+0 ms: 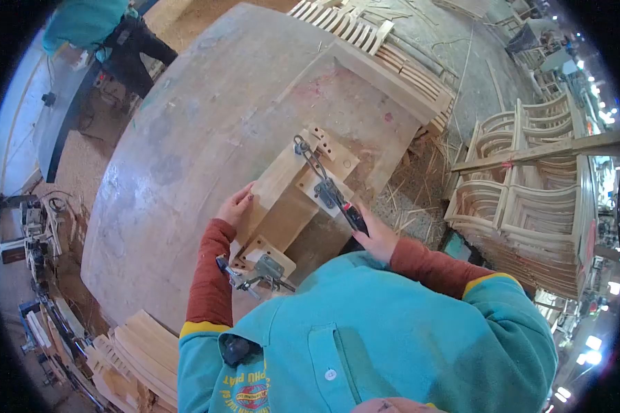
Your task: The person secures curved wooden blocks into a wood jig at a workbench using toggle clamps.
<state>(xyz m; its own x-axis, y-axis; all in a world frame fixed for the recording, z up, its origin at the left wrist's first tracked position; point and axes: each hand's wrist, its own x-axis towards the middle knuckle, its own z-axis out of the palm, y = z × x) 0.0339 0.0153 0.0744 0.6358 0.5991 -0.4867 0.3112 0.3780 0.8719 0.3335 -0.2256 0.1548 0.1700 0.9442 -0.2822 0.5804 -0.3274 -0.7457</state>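
Note:
A wooden jig with a pale board lies on the large worn worktable before me. My left hand grips the board's left edge, fingertips at its upper side. On the right, my right hand is closed around the dark, red-marked handle of a toggle clamp. That clamp's arm reaches up to the jig's far end, near a wooden block with dark holes. A second toggle clamp sits at the jig's near end, close to my left forearm.
Stacked curved wooden parts stand at the right. More slatted pieces lie beyond the worktable. Wooden parts are piled at lower left. A person in teal stands at upper left. Offcuts litter the floor.

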